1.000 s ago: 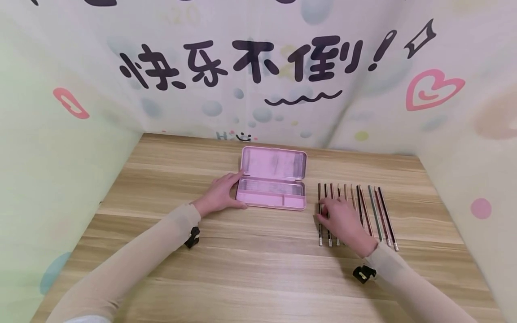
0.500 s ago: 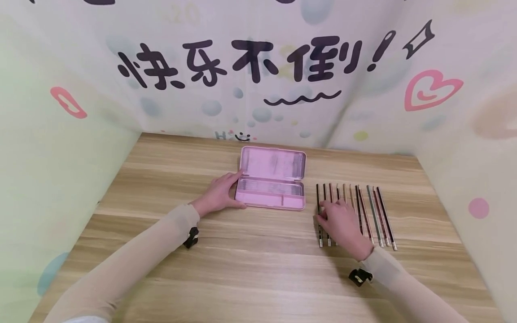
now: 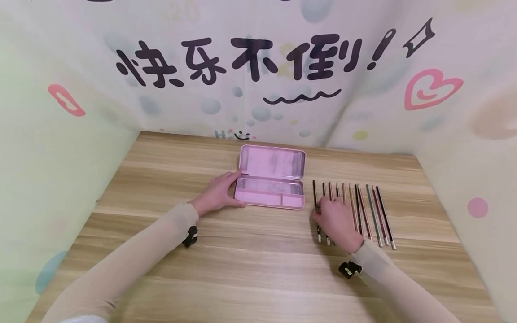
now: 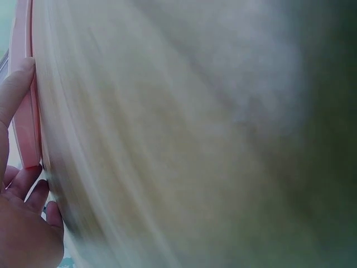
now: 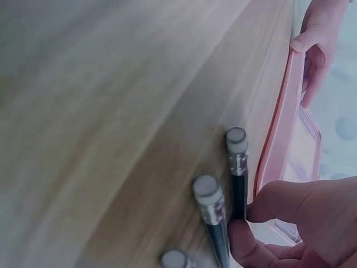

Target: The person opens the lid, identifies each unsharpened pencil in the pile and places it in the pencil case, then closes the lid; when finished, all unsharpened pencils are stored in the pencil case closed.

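A pink pencil case point(image 3: 258, 198) lies on the wooden table with its lid raised toward the back; its compartments hold nothing. My left hand point(image 3: 216, 193) grips the left end, thumb at the front corner and fingers along the side. In the left wrist view the thumb lies against the pink wall point(image 4: 25, 131). To the right, several pencils lie side by side in a row. My right hand point(image 3: 336, 218) covers the middle of the leftmost ones. Thumb and finger pinch the leftmost dark pencil point(image 5: 239, 190), seen in the right wrist view with its white eraser end toward the camera.
Beside the held pencil lies another dark pencil point(image 5: 215, 223), close to my fingers. More pencils point(image 3: 381, 215) reach to the right, some nearly touching. A printed curtain point(image 3: 250, 103) rises behind the table's back edge point(image 3: 181, 136) and along both sides.
My right hand has moved slightly left and closed on the leftmost pencil, whose top has shifted left, tilting it a little. The left hand keeps its place on the pencil case.
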The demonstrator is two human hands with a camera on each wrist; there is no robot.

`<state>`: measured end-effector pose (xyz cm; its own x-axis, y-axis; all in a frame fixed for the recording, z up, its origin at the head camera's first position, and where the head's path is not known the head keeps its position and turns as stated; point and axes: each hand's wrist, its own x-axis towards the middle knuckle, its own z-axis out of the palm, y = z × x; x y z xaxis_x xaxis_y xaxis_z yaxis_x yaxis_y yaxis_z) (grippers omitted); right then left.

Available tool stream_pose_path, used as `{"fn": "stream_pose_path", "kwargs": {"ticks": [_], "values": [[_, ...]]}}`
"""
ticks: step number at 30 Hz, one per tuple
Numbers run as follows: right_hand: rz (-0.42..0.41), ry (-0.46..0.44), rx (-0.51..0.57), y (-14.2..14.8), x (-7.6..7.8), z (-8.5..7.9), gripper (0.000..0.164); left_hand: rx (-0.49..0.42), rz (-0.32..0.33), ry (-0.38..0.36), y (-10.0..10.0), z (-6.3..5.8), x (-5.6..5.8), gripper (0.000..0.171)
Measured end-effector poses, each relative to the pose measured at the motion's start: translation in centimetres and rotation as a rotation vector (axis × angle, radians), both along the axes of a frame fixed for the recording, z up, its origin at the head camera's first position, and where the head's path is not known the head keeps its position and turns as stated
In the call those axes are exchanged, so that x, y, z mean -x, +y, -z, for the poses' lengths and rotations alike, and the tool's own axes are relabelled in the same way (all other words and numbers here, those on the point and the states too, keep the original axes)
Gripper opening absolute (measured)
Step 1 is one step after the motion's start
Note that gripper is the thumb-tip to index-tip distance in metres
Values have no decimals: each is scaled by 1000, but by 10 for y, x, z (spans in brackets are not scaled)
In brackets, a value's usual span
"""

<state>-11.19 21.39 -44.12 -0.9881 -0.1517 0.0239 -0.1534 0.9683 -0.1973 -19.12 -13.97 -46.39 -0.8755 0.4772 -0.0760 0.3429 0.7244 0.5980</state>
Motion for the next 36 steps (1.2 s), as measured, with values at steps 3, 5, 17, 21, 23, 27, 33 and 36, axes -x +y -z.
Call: {"fn": "stream_pose_path", "kwargs": {"ticks": [3,5,17,21,23,27,33,36], "values": [[-5,-13,-9,-1,1,-2,22,1,-2,-4,0,-1,0,115],[-5,-20,6,0,1,-3,22,0,-2,-4,-1,-1,-1,115],[-47,36,150,8,8,-21,29,-6,-1,1,-1,2,-2,115],[-50,39,155,10,14,-30,29,-6,-4,3,-2,3,-1,115],[-58,50,153,11,17,-32,27,-5,-2,3,-2,3,-1,115],[-91,60,163,11,23,-38,25,-3,0,3,-1,2,-1,114],[-162,43,166,2,37,-49,18,-1,0,2,-1,1,-1,114],[-214,30,150,-4,46,-53,17,8,0,3,0,0,-2,114]]}}
